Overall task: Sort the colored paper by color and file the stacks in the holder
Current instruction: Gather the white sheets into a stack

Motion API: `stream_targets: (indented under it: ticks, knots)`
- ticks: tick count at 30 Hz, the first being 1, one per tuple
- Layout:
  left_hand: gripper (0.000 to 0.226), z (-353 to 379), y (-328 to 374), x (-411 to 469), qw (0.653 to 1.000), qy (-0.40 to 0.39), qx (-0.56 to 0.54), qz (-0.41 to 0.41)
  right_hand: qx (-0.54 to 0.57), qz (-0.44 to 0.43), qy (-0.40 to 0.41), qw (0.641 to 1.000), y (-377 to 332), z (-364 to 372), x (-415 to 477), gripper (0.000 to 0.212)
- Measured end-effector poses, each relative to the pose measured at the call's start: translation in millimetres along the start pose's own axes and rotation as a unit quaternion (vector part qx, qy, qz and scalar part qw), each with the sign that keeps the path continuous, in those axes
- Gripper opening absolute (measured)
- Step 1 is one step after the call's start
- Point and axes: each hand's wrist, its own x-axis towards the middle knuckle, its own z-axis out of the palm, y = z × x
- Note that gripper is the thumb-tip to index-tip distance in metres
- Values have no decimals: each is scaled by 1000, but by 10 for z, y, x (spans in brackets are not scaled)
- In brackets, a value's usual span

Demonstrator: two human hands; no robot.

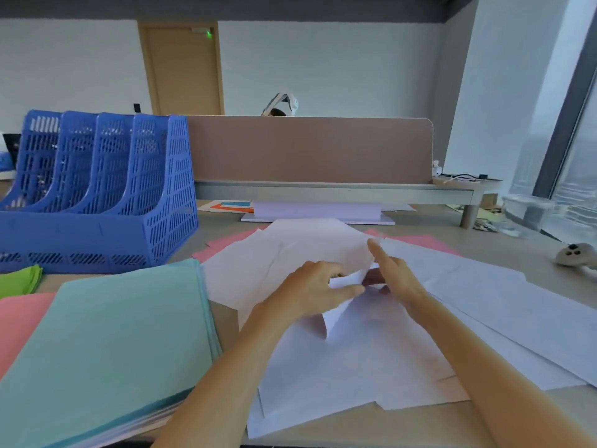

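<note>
Loose white paper sheets point(355, 350) overlap on the tabletop point(504, 250). Your left hand point(318, 286) pinches one lifted sheet in its grip, and your right hand point(395, 276) rests straight-fingered against it. A teal paper stack point(113, 334) crowds the left edge, with a blue mesh file holder point(97, 189) behind.

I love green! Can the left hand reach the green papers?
Probably yes: only the flat teal paper stack lies between the left hand and the green paper pile, though that hand grips a white sheet.

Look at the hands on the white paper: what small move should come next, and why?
Probably draw the white sheet that the left hand pinches free and square it with the other white sheets: those lie fanned and loose, while the teal stack is already neat.
</note>
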Motion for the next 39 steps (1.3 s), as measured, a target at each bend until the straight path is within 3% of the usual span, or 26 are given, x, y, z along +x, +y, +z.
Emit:
stream_targets:
  ticks: [2, 3, 4, 6, 8, 10, 18, 25, 30, 35, 39]
  knots:
    - [45, -6, 37, -10, 987, -33, -150, -41, 4, 3, 18, 1000, 29, -46, 43, 27]
    - [49, -4, -5, -4, 986, -4, -158, -55, -23, 4, 34, 999, 67, -63, 71, 11]
    - [50, -12, -75, 6, 992, 54, -93, -64, -50, 2, 53, 997, 106, -77, 93, 6]
    - [52, -18, -292, 24, 970, 161, 144, -108, -75, 2, 87, 993, 155, -118, 138, 22]
    - [56, -27, -531, 21, 944, 128, 235, -195, -79, -9, 122, 989, 137, -178, 145, 27]
    - [60, -31, -667, 3, 937, 70, 229, -255, -72, -15, 154, 985, 131, -250, 165, 30]
    - [52, -21, -642, -11, 947, 60, 253, -187, -161, 1, 146, 976, 214, -312, 113, 27]
    - [42, -34, -624, -6, 966, 44, 206, -150, -192, 11, 129, 973, 239, -331, 87, 30]
    - [60, -76, -641, 14, 979, 51, 118, -157, -223, 18, 172, 959, 261, -443, 92, 30]
    - [103, -160, -689, -98, 919, 34, 216, -327, -330, 17, 187, 925, 232, -427, 58, 32]
    - [120, -176, -627, -126, 941, 2, 165, -296, -355, 18, 133, 925, 267, -368, 68, 25]
